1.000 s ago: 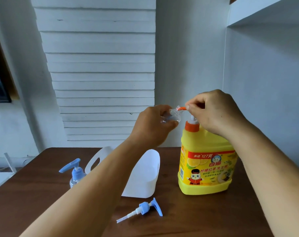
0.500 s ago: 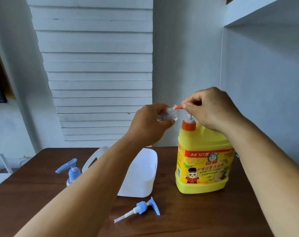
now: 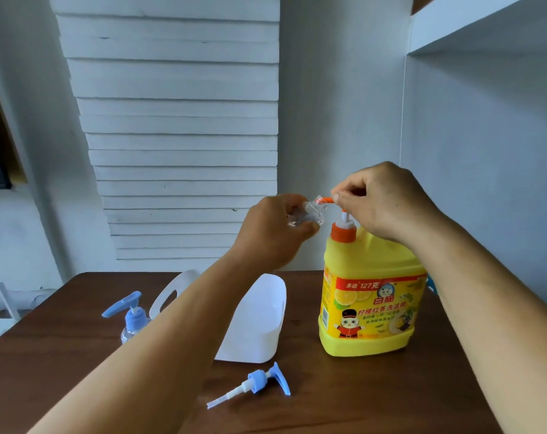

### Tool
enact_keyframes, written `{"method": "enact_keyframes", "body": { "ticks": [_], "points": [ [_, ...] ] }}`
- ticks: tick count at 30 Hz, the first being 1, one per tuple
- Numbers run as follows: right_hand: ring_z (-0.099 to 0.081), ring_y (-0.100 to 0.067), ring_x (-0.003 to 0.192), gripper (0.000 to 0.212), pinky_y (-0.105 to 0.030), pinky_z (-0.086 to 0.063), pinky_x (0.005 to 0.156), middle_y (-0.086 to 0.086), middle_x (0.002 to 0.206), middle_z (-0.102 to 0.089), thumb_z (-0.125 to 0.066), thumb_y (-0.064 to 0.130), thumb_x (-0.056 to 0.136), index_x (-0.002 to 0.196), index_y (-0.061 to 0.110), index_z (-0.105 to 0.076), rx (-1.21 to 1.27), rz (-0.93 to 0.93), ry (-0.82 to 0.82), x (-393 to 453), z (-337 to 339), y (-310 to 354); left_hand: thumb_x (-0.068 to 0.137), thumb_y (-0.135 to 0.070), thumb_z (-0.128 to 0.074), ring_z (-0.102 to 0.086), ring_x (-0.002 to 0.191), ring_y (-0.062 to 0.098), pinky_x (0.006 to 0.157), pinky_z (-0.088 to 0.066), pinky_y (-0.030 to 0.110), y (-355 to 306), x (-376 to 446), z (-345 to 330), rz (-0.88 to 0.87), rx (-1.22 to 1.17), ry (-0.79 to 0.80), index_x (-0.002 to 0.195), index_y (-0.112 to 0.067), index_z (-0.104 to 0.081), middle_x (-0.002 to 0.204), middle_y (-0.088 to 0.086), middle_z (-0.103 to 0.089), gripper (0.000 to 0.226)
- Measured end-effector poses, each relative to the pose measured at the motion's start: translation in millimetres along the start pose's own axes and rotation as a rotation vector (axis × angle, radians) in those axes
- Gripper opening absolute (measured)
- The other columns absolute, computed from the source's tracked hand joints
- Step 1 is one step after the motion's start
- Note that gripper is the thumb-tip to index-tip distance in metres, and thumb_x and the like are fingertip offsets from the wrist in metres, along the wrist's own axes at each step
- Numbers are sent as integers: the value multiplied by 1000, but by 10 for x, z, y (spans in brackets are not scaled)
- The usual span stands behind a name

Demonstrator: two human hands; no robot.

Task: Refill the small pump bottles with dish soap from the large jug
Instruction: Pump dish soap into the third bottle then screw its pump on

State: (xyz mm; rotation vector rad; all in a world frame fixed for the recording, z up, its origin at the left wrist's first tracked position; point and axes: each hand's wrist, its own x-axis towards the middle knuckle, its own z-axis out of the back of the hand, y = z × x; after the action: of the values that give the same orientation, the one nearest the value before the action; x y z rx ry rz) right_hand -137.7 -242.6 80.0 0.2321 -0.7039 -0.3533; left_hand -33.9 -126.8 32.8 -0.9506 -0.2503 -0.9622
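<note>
A large yellow dish soap jug (image 3: 371,305) with an orange pump collar stands on the brown table at the right. My right hand (image 3: 382,202) grips the jug's orange pump head (image 3: 327,200) from above. My left hand (image 3: 272,233) holds a small clear bottle (image 3: 308,214) tilted, its open mouth against the orange spout. A loose blue pump (image 3: 259,382) with its white tube lies on the table in front. A second small clear bottle with a blue pump (image 3: 131,317) stands at the left, partly hidden by my left arm.
A cut white plastic jug (image 3: 256,321) with a handle stands in the middle of the table (image 3: 344,399), behind my left arm. White slatted boards lean against the back wall. A white shelf unit closes the right side.
Both hands stay at the pump spout with the clear bottle. The pump stem shows a little longer now under my right hand. The camera view shifted slightly.
</note>
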Motion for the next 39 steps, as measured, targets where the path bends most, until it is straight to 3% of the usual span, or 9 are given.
{"method": "enact_keyframes", "body": {
  "ticks": [3, 9, 13, 16, 22, 28, 35, 39],
  "points": [
    [-66, -21, 83, 21, -23, -46, 65, -7, 88, -73, -59, 20, 89, 88, 5, -74, 65, -20, -66, -35, -87, -30, 83, -27, -65, -59, 77, 15, 67, -45, 26, 22, 2, -20, 14, -22, 0, 95, -19, -67, 87, -3, -68, 15],
    [-60, -14, 84, 19, -20, -41, 72, -1, 97, -73, -59, 26, 90, 92, 16, -75, 117, -72, -96, -112, -211, -59, 83, -28, -66, -59, 73, 17, 64, -44, 27, 78, -47, -78, 31, -15, 16, 94, -18, -68, 86, 0, -70, 15],
    [-65, -22, 86, 21, -25, -49, 71, -6, 89, -73, -57, 20, 90, 87, 9, -75, 58, -51, -59, -43, -91, -8, 84, -28, -64, -58, 76, 15, 66, -44, 26, 33, -28, -39, 26, -31, 2, 96, -19, -68, 89, -2, -70, 16],
    [-64, -19, 81, 21, -22, -44, 67, -4, 86, -73, -57, 20, 90, 85, 10, -74, 56, -38, -56, -20, -82, -10, 84, -29, -65, -62, 82, 16, 72, -49, 29, 9, 5, -18, 25, -24, -3, 100, -20, -67, 94, -1, -70, 19],
    [-58, -23, 92, 22, -24, -39, 69, -8, 97, -67, -52, 21, 93, 91, 12, -72, 20, -13, -271, -118, -396, -98, 84, -29, -65, -63, 83, 16, 73, -50, 30, 53, 0, -92, 49, -14, 6, 97, -20, -67, 93, -1, -70, 16],
    [-59, -24, 93, 22, -25, -41, 72, -8, 100, -67, -51, 20, 93, 93, 12, -72, 30, 13, -228, -100, -368, -119, 85, -30, -65, -63, 86, 17, 75, -50, 30, 54, -25, -92, 62, -16, 12, 101, -21, -66, 97, -1, -70, 19],
    [-53, -13, 84, 22, -20, -38, 71, -5, 100, -68, -52, 23, 93, 97, 13, -72, 97, 9, -233, -61, -286, -121, 84, -30, -65, -63, 86, 15, 76, -51, 30, 18, 9, -47, 49, -32, -8, 102, -23, -66, 97, -3, -70, 20],
    [-59, -20, 93, 20, -24, -44, 73, -7, 101, -67, -54, 21, 92, 95, 11, -71, 112, -2, -259, -145, -440, -159, 84, -28, -65, -64, 85, 17, 75, -51, 31, 56, -38, -84, 62, -5, 27, 103, -21, -66, 96, 0, -71, 20]
  ]
}}
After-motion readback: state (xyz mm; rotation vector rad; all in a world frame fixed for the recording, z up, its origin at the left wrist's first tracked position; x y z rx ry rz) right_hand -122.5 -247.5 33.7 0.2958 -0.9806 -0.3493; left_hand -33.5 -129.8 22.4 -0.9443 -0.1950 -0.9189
